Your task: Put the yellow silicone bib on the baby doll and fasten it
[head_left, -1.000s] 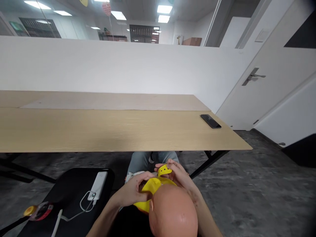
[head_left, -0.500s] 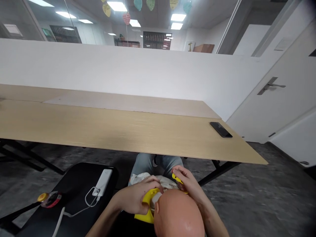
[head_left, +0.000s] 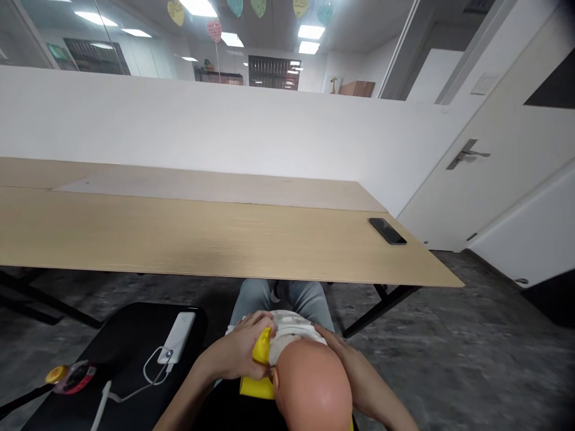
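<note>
A bald baby doll lies on my lap, its head (head_left: 312, 383) toward me and its white clothing (head_left: 291, 323) showing beyond. My left hand (head_left: 245, 347) is closed round a smooth yellow bib (head_left: 261, 347) beside the doll's neck; more of the yellow material shows below that hand, next to the doll's ear. My right hand (head_left: 345, 359) rests along the other side of the doll, fingers stretched toward the clothing and touching it. No yellow shows in this hand, though its fingertips are partly out of sight. A sliver of yellow appears under the head at the bottom edge.
Ahead is a wooden table (head_left: 215, 239) with a black phone (head_left: 387, 231) near its right end. On a black chair (head_left: 130, 335) to my left lie a white power bank (head_left: 178, 336) with a cable and a round red-and-yellow object (head_left: 74, 377). A white door (head_left: 489, 179) is at right.
My right hand has let go of the yellow strap with holes and now lies against the doll's side. My left hand has raised its yellow piece upright. The view has shifted slightly right.
</note>
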The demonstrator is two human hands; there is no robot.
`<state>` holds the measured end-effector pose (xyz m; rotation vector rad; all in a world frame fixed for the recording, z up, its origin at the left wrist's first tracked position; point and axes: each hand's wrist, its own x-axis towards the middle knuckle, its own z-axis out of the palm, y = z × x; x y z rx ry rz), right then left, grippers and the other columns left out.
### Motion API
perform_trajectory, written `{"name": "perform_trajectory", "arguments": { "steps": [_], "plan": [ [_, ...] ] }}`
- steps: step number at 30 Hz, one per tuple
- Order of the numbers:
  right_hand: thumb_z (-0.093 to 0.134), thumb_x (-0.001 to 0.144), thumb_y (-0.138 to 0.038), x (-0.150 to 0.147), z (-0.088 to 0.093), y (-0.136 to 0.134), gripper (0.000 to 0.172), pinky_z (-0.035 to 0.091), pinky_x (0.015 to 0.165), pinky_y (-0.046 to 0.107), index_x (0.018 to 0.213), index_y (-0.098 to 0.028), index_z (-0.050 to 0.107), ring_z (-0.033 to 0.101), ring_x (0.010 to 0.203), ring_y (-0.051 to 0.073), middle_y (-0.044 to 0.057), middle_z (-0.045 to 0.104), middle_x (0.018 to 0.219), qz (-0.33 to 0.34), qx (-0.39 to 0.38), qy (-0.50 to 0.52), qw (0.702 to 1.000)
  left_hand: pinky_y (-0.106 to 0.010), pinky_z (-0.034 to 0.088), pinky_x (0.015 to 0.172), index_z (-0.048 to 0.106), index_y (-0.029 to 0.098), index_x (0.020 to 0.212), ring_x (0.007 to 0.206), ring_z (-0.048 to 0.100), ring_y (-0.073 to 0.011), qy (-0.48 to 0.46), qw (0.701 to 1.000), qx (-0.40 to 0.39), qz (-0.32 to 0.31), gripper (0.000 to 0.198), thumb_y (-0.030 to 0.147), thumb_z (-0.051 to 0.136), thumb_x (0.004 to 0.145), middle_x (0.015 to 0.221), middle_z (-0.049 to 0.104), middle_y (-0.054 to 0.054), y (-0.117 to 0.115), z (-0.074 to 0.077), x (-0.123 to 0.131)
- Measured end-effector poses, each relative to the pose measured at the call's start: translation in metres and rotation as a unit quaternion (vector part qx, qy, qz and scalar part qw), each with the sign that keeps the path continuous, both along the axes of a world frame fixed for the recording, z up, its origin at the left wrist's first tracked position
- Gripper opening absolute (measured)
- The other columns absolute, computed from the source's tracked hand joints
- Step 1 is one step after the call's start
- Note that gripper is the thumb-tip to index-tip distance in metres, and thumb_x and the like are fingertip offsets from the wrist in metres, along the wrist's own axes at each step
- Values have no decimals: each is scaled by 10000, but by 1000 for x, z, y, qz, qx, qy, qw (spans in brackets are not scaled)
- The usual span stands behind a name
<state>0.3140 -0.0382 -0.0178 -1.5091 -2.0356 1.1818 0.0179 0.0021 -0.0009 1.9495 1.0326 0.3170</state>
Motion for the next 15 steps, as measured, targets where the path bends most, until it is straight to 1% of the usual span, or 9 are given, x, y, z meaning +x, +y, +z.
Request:
{"name": "perform_trajectory", "arguments": {
  "steps": [2, 5, 8, 10, 11, 13, 15],
  "plan": [
    [651, 773, -346, -10, -7, 6, 773, 340, 1123, 408, 1494, -256, 388, 439, 1353, 309, 126, 413, 1506, -6, 9, -5, 1000, -399, 343, 1036, 526, 249, 1091, 1183, 483, -313, 33, 999, -2, 7, 616, 303, 809, 547, 1263, 532, -58, 1, -6, -1],
    [599, 809, -327, -20, -24, 13, 721, 425, 1026, 377, 1492, -270, 375, 521, 1272, 294, 142, 454, 1467, -28, 20, -39, 999, -374, 365, 983, 504, 258, 1144, 1121, 532, -304, 58, 998, -3, 31, 692, 289, 815, 526, 1213, 582, -48, 4, -19, -1],
    [499, 868, -302, -26, -47, 14, 712, 488, 875, 374, 1539, -291, 262, 618, 1125, 297, 147, 449, 1458, -70, 29, -111, 991, -299, 413, 858, 523, 250, 1125, 1028, 584, -257, 18, 998, 2, 62, 589, 225, 757, 586, 1161, 627, -33, 9, -31, 2],
    [434, 898, -285, -28, -62, 12, 721, 489, 837, 389, 1564, -307, 157, 646, 1056, 299, 137, 439, 1465, -93, 40, -146, 984, -269, 421, 779, 552, 238, 1098, 942, 608, -225, -14, 996, 9, 87, 500, 187, 699, 623, 1090, 662, -16, 12, -38, 6],
    [415, 904, -273, -29, -68, 11, 720, 488, 824, 385, 1566, -315, 134, 650, 1034, 294, 129, 447, 1456, -101, 49, -155, 981, -261, 422, 757, 568, 229, 1088, 905, 615, -213, -30, 994, 10, 100, 463, 173, 669, 639, 1047, 677, -8, 14, -41, 8],
    [404, 908, -258, -30, -77, 11, 695, 485, 788, 364, 1560, -327, 172, 651, 994, 280, 118, 499, 1400, -113, 68, -165, 978, -254, 428, 743, 601, 209, 1072, 866, 623, -200, -63, 990, 6, 123, 425, 142, 620, 653, 985, 698, -2, 17, -46, 11],
    [404, 904, -245, -31, -78, 15, 656, 477, 746, 354, 1539, -329, 265, 647, 934, 271, 116, 564, 1307, -128, 81, -163, 975, -253, 441, 769, 634, 189, 1063, 889, 631, -202, -95, 986, 0, 136, 423, 116, 591, 649, 986, 715, -12, 21, -48, 12]
  ]
}}
